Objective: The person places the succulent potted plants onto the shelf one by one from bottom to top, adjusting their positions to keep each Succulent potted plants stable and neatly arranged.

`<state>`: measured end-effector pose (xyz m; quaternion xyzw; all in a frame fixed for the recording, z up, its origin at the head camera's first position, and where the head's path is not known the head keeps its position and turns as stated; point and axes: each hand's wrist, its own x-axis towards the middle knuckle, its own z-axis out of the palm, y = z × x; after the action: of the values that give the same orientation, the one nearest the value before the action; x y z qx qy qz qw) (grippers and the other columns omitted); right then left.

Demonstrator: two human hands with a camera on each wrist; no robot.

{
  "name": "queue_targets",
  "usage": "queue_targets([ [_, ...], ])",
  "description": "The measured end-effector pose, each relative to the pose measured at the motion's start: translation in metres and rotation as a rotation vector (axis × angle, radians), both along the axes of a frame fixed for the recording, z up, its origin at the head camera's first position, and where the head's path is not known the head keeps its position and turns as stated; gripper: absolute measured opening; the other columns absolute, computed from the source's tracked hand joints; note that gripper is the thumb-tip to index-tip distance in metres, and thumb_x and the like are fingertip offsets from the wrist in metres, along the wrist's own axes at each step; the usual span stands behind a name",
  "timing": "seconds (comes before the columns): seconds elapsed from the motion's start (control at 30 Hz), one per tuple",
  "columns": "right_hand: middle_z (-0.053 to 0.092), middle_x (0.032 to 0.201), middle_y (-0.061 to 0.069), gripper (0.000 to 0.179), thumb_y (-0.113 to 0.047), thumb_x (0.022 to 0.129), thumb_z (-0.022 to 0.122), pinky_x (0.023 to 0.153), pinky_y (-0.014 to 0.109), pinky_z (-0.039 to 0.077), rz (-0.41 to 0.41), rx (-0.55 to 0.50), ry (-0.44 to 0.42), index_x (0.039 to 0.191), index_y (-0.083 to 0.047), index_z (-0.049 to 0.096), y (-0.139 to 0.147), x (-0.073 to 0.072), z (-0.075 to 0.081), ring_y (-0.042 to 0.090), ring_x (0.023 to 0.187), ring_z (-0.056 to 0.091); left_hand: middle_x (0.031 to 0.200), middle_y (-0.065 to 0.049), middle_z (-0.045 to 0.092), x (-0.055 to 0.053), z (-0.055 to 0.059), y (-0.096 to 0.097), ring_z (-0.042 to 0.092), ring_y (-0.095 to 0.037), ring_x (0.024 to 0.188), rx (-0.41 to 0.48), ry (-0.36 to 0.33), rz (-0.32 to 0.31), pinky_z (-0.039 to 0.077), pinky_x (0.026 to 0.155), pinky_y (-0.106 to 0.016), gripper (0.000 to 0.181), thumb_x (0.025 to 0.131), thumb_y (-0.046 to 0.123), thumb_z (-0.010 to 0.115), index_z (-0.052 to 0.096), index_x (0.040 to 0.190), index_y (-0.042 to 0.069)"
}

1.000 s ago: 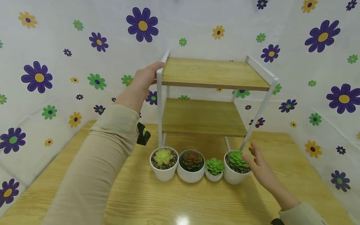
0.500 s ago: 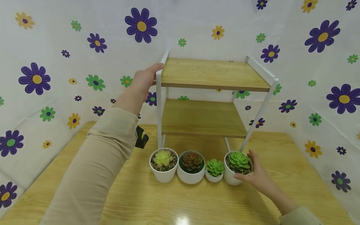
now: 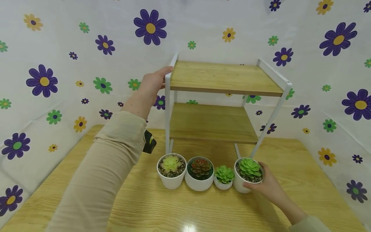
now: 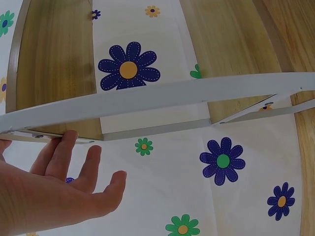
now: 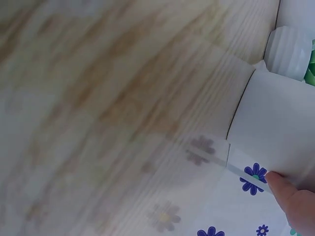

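Note:
In the head view, my left hand (image 3: 153,84) grips the upper left side of a two-tier shelf rack (image 3: 226,75) with wooden boards and a white metal frame. Its fingers reach under the white side rail (image 4: 162,101) in the left wrist view. At the lower right, my right hand (image 3: 269,188) holds a white pot (image 3: 239,180) with a bright green succulent (image 3: 250,167), thumb at the front and fingers round the right side. This pot stands at the right end of a row before the rack. The right wrist view shows one fingertip (image 5: 280,187) against the white pot wall.
Left of the held pot stand a small ribbed pot (image 3: 223,185) with a green succulent, a white pot (image 3: 200,184) with a reddish one, and a white pot (image 3: 172,182) with a yellow-green one. A flower-patterned backdrop (image 3: 203,25) surrounds the wooden table (image 3: 162,209).
My right hand has come from beside the rightmost pot to a hold round it. My left hand stays on the rack, and the view has shifted slightly.

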<state>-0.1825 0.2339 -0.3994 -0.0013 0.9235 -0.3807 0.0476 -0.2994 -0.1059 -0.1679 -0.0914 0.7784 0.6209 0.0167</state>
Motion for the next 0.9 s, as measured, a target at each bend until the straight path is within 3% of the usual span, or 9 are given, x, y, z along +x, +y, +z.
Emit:
queue_targets([
  [0.2, 0.030, 0.141, 0.037, 0.104, -0.031, 0.075, 0.078, 0.103, 0.061, 0.033, -0.016, -0.021, 0.011, 0.141, 0.013, 0.012, 0.002, 0.004, 0.004, 0.052, 0.128, 0.034, 0.146, 0.004, 0.040, -0.001, 0.000, 0.002, 0.030, -0.020, 0.139, -0.005, 0.001, -0.002, 0.017, 0.116, -0.050, 0.063, 0.089, 0.057, 0.048, 0.039, 0.142, 0.024],
  [0.43, 0.037, 0.136, 0.037, 0.101, -0.031, 0.072, 0.080, 0.098, 0.061, 0.038, -0.002, 0.009, 0.090, 0.139, 0.014, 0.019, 0.002, 0.009, 0.018, 0.052, 0.123, 0.041, 0.146, 0.003, 0.041, -0.001, 0.000, 0.002, 0.031, -0.020, 0.138, 0.006, 0.008, -0.003, 0.017, 0.116, -0.049, 0.063, 0.089, 0.056, 0.049, 0.038, 0.142, 0.022],
  [0.67, 0.045, 0.130, 0.033, 0.095, -0.026, 0.070, 0.082, 0.094, 0.059, 0.043, 0.056, 0.001, 0.177, 0.137, 0.010, 0.025, -0.005, 0.015, 0.047, 0.047, 0.117, 0.048, 0.146, 0.003, 0.040, -0.001, 0.001, -0.001, 0.030, -0.019, 0.138, 0.001, 0.007, 0.005, 0.018, 0.116, -0.049, 0.064, 0.089, 0.057, 0.049, 0.038, 0.142, 0.023],
  [0.9, 0.043, 0.133, 0.031, 0.097, -0.028, 0.070, 0.082, 0.093, 0.058, 0.044, 0.108, 0.008, 0.162, 0.139, 0.008, 0.024, -0.020, 0.017, 0.083, 0.047, 0.119, 0.047, 0.146, 0.002, 0.040, 0.000, 0.000, 0.000, 0.031, -0.019, 0.137, 0.000, 0.003, 0.003, 0.020, 0.116, -0.047, 0.064, 0.090, 0.056, 0.048, 0.038, 0.142, 0.022],
])
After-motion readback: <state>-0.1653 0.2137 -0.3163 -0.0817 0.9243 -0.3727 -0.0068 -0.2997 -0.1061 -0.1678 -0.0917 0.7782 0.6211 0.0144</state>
